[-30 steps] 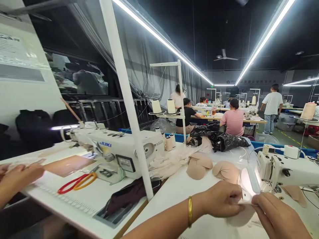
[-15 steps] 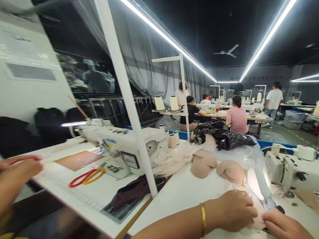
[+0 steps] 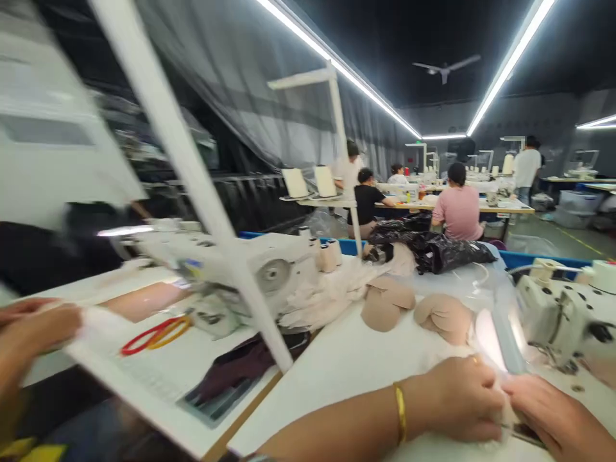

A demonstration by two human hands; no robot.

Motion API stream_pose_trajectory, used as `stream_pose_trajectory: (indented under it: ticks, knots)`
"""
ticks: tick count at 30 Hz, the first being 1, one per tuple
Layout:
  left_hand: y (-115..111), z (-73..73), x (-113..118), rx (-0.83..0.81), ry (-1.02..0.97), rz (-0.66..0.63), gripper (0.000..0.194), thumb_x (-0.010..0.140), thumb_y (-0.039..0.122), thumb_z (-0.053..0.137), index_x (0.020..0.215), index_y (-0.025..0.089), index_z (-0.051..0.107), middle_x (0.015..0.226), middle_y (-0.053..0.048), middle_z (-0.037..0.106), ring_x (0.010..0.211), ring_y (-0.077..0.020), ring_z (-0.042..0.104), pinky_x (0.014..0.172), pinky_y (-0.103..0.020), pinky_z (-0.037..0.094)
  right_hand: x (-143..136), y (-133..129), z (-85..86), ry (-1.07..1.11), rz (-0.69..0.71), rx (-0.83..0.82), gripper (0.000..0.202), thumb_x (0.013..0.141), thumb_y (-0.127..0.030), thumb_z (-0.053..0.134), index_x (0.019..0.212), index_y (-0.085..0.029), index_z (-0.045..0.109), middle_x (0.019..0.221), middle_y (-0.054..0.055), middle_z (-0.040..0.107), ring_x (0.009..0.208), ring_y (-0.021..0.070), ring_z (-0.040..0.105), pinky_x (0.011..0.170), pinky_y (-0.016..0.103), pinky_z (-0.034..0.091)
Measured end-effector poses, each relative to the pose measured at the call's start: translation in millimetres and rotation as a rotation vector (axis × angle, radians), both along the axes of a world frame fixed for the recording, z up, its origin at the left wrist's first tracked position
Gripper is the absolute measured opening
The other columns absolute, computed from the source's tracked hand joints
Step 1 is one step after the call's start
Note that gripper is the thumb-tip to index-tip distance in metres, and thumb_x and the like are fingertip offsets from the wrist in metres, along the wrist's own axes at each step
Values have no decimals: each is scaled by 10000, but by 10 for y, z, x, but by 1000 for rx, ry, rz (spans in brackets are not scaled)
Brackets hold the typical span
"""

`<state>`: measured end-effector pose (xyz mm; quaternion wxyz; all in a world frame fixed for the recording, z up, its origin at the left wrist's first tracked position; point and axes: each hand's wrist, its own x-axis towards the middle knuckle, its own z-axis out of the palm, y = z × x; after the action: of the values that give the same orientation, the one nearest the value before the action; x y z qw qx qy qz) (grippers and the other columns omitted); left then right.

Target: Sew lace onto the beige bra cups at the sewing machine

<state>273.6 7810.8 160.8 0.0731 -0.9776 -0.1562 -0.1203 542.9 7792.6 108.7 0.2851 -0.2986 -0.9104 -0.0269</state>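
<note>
My left hand [image 3: 455, 401], with a gold bracelet at the wrist, is closed at the lower right. Its fingers pinch a pale, thin fabric piece [image 3: 491, 431], mostly covered by the hand. Close beside it my right hand [image 3: 546, 407] has its fingers bent inward at the same fabric, their tips together. Just behind the hands are beige moulded bra cups [image 3: 445, 317] and more beige cup pieces [image 3: 387, 303]. To the right stands a white sewing machine [image 3: 561, 314], with a bright lamp glow near its head.
At the far left, a co-worker's hands [image 3: 43, 324] hold something pale beside another sewing machine [image 3: 250, 269]. Red and yellow scissors [image 3: 156, 333] lie there. A white post [image 3: 192, 173] rises between the tables; black plastic bags [image 3: 433, 247] lie behind the cups.
The view has shifted, so the left table and post appear further left. My hands stay close together at the fabric; the right hand is turned slightly more over it.
</note>
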Motion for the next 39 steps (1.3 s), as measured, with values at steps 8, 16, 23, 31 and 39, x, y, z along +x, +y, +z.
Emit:
stream_pose_trajectory:
  ticks: [8, 16, 23, 31, 39]
  knots:
    - [0, 75, -114, -127, -288, -42, 208, 858, 221, 713, 803, 191, 515, 994, -37, 682, 829, -198, 565, 757, -349, 458, -207, -310, 611, -186, -90, -146, 344, 956, -39, 463, 1123, -224, 700, 898, 50, 637, 843, 206, 541, 702, 325, 485]
    - [-14, 73, -58, -221, -299, -69, 107, 941, 176, 589, 873, 196, 510, 966, -19, 658, 782, -179, 523, 744, -337, 420, -161, -360, 657, -126, -23, -160, 294, 909, -12, 490, 1027, -199, 685, 932, 51, 625, 845, 187, 498, 721, 309, 430]
    - [-7, 62, -26, -260, -239, -53, 66, 918, 194, 620, 948, 188, 562, 985, -47, 649, 772, -201, 523, 728, -355, 422, -147, -353, 690, -111, -11, -153, 262, 874, -9, 488, 945, -194, 661, 913, 45, 624, 831, 183, 491, 700, 304, 404]
    - [-21, 54, -2, -290, -232, -31, 124, 894, 179, 640, 927, 196, 521, 1161, -69, 670, 855, -224, 578, 750, -368, 423, -125, -354, 688, -100, -38, -204, 287, 860, -8, 487, 963, -200, 673, 910, 43, 622, 825, 186, 498, 697, 308, 396]
    - [-4, 26, 12, -301, -249, -37, 85, 922, 210, 612, 918, 197, 528, 1171, -61, 675, 860, -218, 582, 756, -375, 407, -127, -372, 718, -121, -55, -242, 294, 877, -16, 481, 972, -213, 677, 915, 43, 614, 832, 190, 502, 714, 314, 413]
